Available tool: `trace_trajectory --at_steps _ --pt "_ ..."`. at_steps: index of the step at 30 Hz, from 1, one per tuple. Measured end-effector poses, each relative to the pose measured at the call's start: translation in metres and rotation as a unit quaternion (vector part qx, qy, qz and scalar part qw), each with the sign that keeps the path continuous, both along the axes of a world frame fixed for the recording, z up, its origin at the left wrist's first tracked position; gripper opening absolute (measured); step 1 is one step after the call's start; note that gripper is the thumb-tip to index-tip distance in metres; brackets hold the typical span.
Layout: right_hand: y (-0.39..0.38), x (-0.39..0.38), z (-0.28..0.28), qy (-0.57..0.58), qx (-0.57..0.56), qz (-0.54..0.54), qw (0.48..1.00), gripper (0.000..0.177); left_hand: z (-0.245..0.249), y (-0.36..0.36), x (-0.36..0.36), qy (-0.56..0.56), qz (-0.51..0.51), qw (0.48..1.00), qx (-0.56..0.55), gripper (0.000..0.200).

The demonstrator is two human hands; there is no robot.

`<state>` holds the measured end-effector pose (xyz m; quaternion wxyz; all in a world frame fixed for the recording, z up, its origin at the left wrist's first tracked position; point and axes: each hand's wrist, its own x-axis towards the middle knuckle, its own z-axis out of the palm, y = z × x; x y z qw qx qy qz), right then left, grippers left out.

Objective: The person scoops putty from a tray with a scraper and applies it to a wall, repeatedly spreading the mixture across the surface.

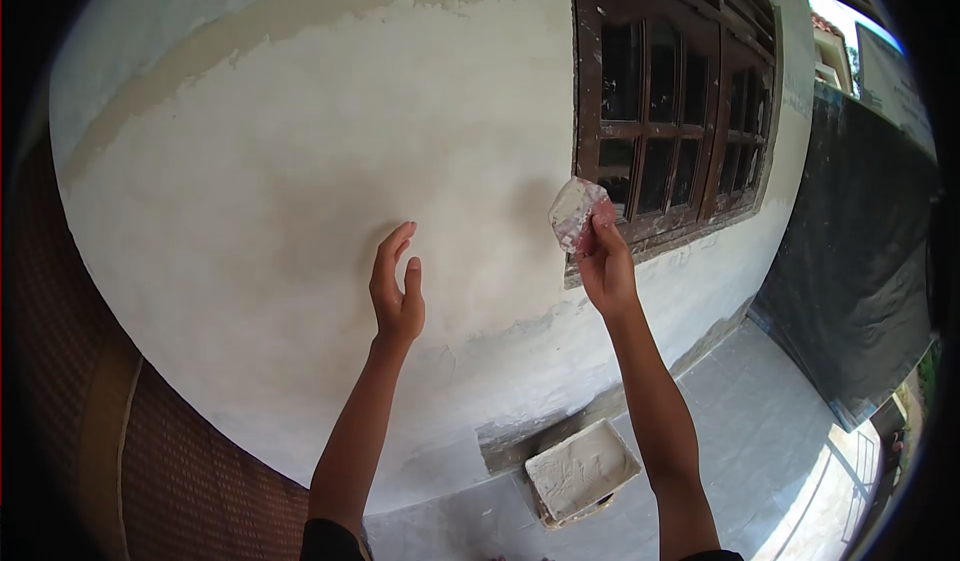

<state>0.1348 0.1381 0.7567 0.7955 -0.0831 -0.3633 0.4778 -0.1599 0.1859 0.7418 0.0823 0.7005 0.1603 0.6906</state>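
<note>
My right hand (607, 273) pinches a flat reddish putty scraper (577, 218) between thumb and fingers. White putty is smeared over much of its face. It is raised in front of the wall, overlapping the lower left corner of the window frame in this view. To the left, my left hand (397, 286) is held up before the wall (300, 161), its fingers slightly curved, thumb apart, nothing in it. Pale putty covers most of this wall, with a rougher beige band near the top.
A brown wooden window (665, 141) with glass panes is set in the wall at right. Below, a rectangular tub (583, 471) of white putty stands on the grey floor (740, 411). A dark sheet (850, 251) hangs at far right; a woven brown panel (200, 451) fills the lower left.
</note>
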Motion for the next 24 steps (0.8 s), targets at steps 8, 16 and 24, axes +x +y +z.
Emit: trace_trajectory --at_steps 8,16,24 --pt "0.035 -0.020 0.139 -0.032 0.132 -0.016 0.991 0.034 0.119 0.012 -0.021 0.018 0.064 0.993 0.096 0.042" --pt "0.052 -0.007 0.244 -0.182 0.247 -0.211 0.928 0.024 0.178 0.031 -0.002 0.065 0.184 0.968 0.157 0.048" --pt "0.060 0.003 0.267 -0.403 0.358 -0.516 0.666 0.029 0.191 0.046 0.011 0.130 0.381 0.890 0.214 0.059"
